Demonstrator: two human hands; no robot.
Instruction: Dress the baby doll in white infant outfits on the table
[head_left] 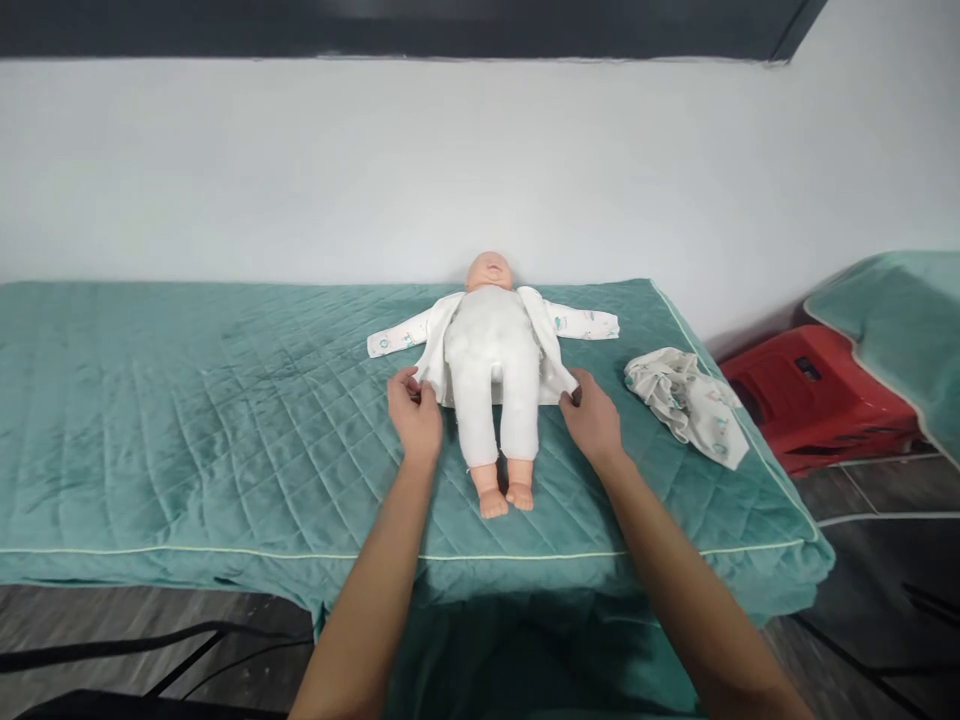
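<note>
A baby doll (493, 340) lies on its back on the green quilted cover, head toward the wall and bare feet toward me. Its body and legs are white cloth. Both its arms are inside the sleeves of a white printed baby shirt (551, 370), which is spread apart at the front. My left hand (415, 412) pinches the shirt's lower corner on the left side. On the other side, my right hand (590, 415) grips the opposite lower corner. The doll's torso lies bare of the shirt between the two panels.
A crumpled white printed baby garment (686, 405) lies to the right of the doll. The green quilted cover (187, 430) drapes over the bed's front edge. Beyond the right edge is a red plastic stool (817, 390), partly under green cloth (900, 320). A white wall (300, 170) stands behind.
</note>
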